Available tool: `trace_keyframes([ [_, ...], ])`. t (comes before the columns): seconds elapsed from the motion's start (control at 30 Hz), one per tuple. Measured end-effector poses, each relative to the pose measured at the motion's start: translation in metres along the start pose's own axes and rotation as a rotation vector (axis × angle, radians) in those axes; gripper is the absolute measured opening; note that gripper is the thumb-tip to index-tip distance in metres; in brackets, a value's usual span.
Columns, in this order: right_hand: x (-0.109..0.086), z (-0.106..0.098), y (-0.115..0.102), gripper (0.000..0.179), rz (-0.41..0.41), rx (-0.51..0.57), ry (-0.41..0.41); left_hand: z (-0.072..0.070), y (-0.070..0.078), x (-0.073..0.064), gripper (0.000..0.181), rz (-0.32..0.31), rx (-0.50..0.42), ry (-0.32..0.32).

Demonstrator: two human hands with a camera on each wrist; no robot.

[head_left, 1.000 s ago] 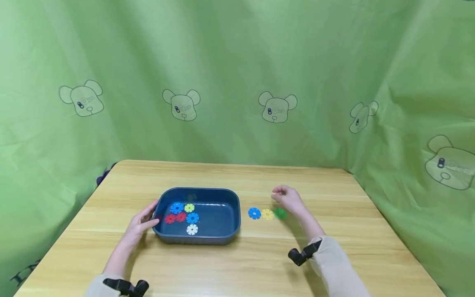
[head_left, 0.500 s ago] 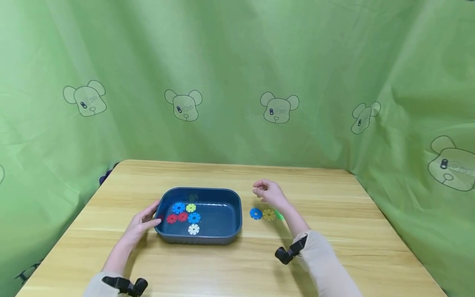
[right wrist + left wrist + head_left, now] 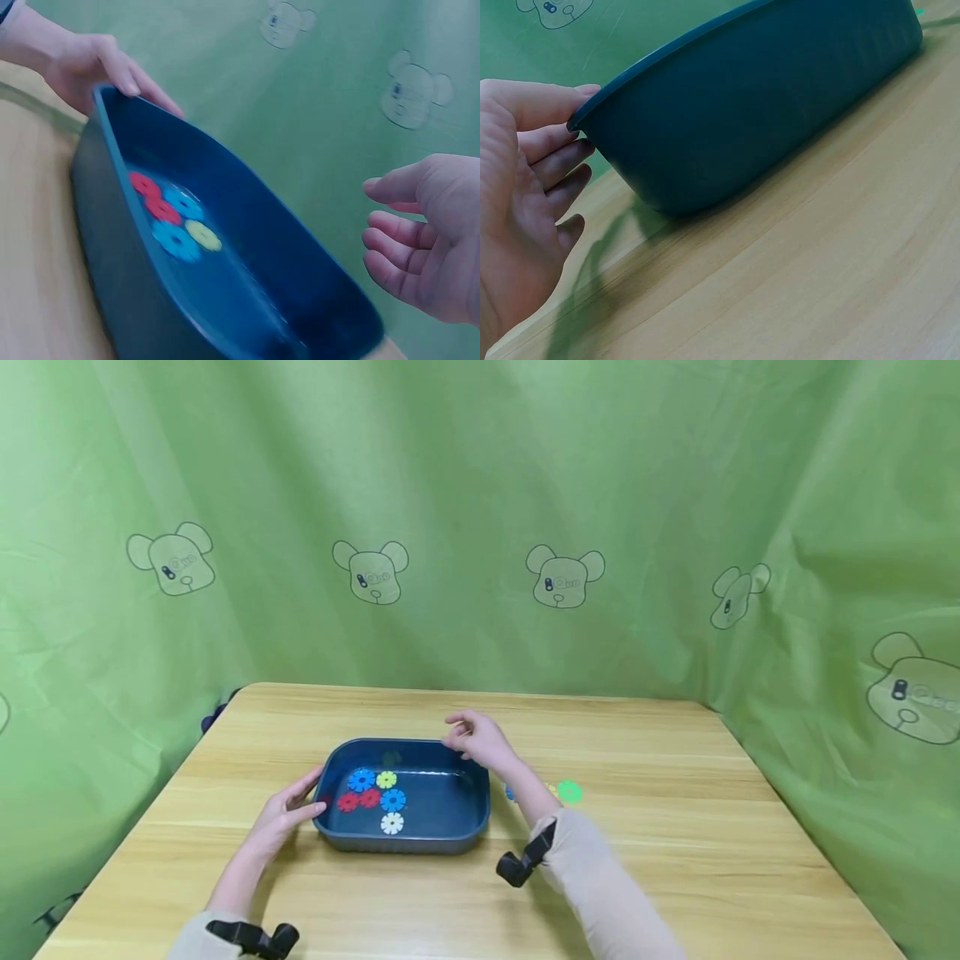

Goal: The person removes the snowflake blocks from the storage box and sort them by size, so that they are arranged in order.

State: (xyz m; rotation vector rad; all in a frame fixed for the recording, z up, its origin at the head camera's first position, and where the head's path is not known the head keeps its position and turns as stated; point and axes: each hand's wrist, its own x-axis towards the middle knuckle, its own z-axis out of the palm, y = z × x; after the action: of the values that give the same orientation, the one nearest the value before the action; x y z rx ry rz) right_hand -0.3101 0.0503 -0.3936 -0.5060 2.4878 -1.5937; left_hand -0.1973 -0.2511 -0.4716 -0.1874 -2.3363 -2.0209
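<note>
My left hand [image 3: 283, 810] pinches the left end of a dark blue plastic tub [image 3: 442, 806], thumb over the rim and fingers along the outside. In the tub lie several flower-shaped interlocking discs: two blue, two red, a yellow-green and a white disc [image 3: 392, 823]. At the tub's back right corner hovers my right hand [image 3: 480, 742], its fingers loosely bent. Nothing shows between those fingers in the right wrist view. Right of the tub a green disc [image 3: 569, 791] lies on the table, and my right forearm partly covers a yellow and a blue disc beside it.
The tub stands on a light wood-grain table [image 3: 675, 827]. A green curtain [image 3: 465, 643] printed with bear heads hangs behind the table and along its sides. Each wrist carries a small black camera, such as the right camera [image 3: 516, 867].
My right hand has moved left, from above the loose discs to the tub's back right corner, uncovering the green disc. My left hand stays on the tub.
</note>
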Motion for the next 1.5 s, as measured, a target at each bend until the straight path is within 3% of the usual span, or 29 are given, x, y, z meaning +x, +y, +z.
trace_keyframes([
  [0.4, 0.017, 0.076, -0.015, 0.033, -0.003, -0.057, -0.128, 0.000, 0.000, -0.001, 0.057, -0.001, 0.016, 0.004],
  [0.6, 0.021, 0.106, -0.012, 0.029, -0.013, -0.151, -0.083, -0.001, 0.000, 0.000, 0.057, 0.008, 0.022, 0.007],
  [0.73, 0.023, 0.121, -0.007, 0.026, 0.010, -0.148, -0.038, -0.001, -0.003, 0.000, 0.058, 0.007, 0.047, 0.002],
  [1.0, 0.026, 0.140, -0.001, 0.027, 0.054, -0.119, -0.022, -0.001, -0.006, 0.002, 0.057, 0.022, 0.060, 0.000],
  [1.5, 0.021, 0.148, 0.004, 0.035, 0.012, -0.420, -0.154, -0.001, -0.003, 0.000, 0.056, 0.021, 0.085, 0.006],
])
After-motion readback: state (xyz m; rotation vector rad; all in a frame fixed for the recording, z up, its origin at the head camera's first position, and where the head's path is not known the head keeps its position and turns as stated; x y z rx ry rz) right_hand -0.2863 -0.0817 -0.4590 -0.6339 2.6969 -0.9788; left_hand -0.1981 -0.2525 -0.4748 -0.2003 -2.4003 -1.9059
